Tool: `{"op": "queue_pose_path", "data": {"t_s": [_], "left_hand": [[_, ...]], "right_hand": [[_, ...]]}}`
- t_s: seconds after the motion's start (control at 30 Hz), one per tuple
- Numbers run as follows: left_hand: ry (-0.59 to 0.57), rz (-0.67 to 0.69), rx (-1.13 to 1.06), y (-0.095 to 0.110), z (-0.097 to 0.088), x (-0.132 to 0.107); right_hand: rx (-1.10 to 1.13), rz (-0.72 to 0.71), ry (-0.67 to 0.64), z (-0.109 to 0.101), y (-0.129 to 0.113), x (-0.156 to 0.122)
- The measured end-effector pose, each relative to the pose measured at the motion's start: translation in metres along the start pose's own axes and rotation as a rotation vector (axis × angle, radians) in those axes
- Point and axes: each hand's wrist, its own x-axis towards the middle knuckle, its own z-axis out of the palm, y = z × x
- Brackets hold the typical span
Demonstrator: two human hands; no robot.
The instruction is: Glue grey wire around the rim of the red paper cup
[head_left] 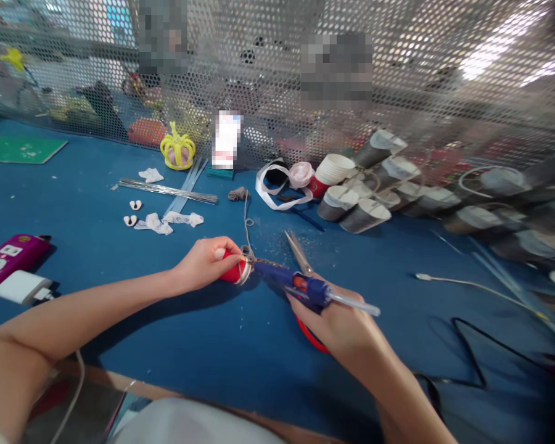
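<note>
My left hand (213, 262) is closed round a small red paper cup (231, 271) lying on its side, its rim turned to the right. Grey cord (246, 225) runs from a small bundle (238, 194) on the table down to the cup's rim. In my right hand (340, 320) is a blue hot glue gun (300, 285), with a clear glue stick (354, 302) jutting from its back. The gun's nozzle points left, close to the rim; whether it touches cannot be told. Scissors (300, 251) with red handles lie partly hidden under the gun and right hand.
Dark cups with white linings (365, 214) crowd the right back, beside stacked white cups (335, 168). Metal wires (166, 190), lace scraps (155, 223) and a yellow crown-like piece (178, 148) lie left. A purple power bank (16, 262) sits far left; a black cable (467, 351) crosses the right.
</note>
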Motion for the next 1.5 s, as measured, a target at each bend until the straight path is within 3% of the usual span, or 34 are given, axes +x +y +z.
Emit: {"op": "queue_pose_path", "data": {"t_s": [0.77, 1.5], "left_hand": [[-0.018, 0.037, -0.001, -0.003, 0.001, -0.003], [-0.012, 0.044, -0.001, -0.002, 0.001, -0.003]], "right_hand": [[-0.107, -0.035, 0.038, -0.003, -0.001, 0.002], [-0.007, -0.007, 0.022, -0.004, -0.006, 0.002]]}}
